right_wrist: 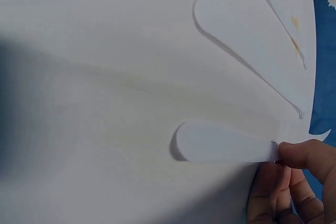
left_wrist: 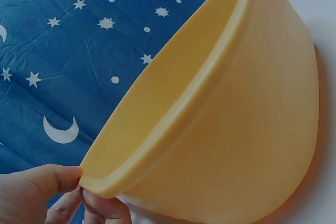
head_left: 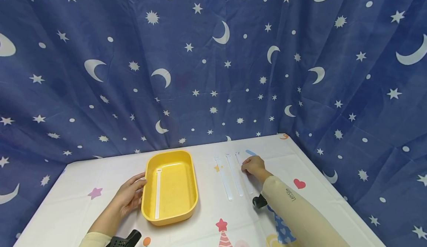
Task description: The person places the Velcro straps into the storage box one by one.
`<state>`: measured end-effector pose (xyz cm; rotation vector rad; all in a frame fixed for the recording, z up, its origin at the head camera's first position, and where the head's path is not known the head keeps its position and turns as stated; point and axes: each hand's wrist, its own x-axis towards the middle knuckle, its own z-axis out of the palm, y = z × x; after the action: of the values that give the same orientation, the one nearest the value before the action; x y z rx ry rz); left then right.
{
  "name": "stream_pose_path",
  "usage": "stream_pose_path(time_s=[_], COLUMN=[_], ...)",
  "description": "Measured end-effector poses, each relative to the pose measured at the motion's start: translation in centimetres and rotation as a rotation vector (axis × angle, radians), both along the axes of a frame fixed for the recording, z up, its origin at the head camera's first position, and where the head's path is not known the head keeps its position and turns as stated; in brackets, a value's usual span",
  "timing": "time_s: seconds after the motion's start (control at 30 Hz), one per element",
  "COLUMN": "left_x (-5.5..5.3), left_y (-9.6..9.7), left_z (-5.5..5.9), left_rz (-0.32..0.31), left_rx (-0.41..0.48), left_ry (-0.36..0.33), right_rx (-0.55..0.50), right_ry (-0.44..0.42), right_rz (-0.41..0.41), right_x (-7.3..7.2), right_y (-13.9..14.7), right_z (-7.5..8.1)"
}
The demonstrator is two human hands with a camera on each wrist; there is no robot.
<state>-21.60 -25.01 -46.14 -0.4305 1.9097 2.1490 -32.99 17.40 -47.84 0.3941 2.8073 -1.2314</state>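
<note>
My left hand (head_left: 131, 195) pinches the left rim of a yellow plastic tray (head_left: 178, 187), thumb and fingers on either side of the edge in the left wrist view. Inside the tray lies one white flat strap (head_left: 158, 195) with a slotted end toward the back. At the right, my right hand (head_left: 254, 166) pinches one end of a similar white strap (right_wrist: 226, 142) between thumb and fingers. That strap's rounded end points away from the hand. Two more white straps, a left one (head_left: 224, 180) and a middle one (head_left: 235, 176), lie side by side just left of this hand.
A white cloth (head_left: 110, 176) printed with coloured shapes covers the table. Behind and to the right hangs a blue curtain (head_left: 200, 73) with moons and stars. Black wrist-worn devices show near both forearms, one device (head_left: 125, 239) at the front left.
</note>
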Motion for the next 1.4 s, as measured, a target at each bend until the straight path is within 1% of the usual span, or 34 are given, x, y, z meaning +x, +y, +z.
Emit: stream_pose_path(time_s=[0.23,0.53,0.8,0.87,1.03,1.1,1.27,1.4], left_x=[0.0,0.0,0.1,0.1,0.1,0.1,0.2,0.1], left_y=[0.1,0.1,0.1,0.1,0.1,0.1,0.1,0.1], left_z=[0.1,0.2,0.3,0.3,0.4,0.4,0.3,0.4], left_rz=[0.005,0.009,0.008,0.009,0.013,0.016,0.011,0.017], left_rx=[-0.019,-0.021,-0.02,-0.026,-0.032,-0.031,-0.024,-0.021], left_ry=[-0.007,-0.016,-0.017,-0.019,-0.025,-0.025,-0.02,-0.024], right_rx=[-0.014,-0.071,-0.236,-0.249,-0.277,-0.303,-0.409,-0.48], right_ry=[-0.057,-0.089,-0.141,-0.149,-0.152,-0.154,-0.18,-0.205], right_rz=[-0.009,0.003,-0.028,-0.031,-0.014,-0.005,-0.008,-0.002], right_x=[-0.5,-0.6,-0.2,-0.2,0.0,0.1,0.0,-0.1], right_y=[0.1,0.3,0.5,0.5,0.8,0.9,1.2,1.5], right_z=[-0.2,0.0,0.3,0.3,0.6,0.7,0.7,1.0])
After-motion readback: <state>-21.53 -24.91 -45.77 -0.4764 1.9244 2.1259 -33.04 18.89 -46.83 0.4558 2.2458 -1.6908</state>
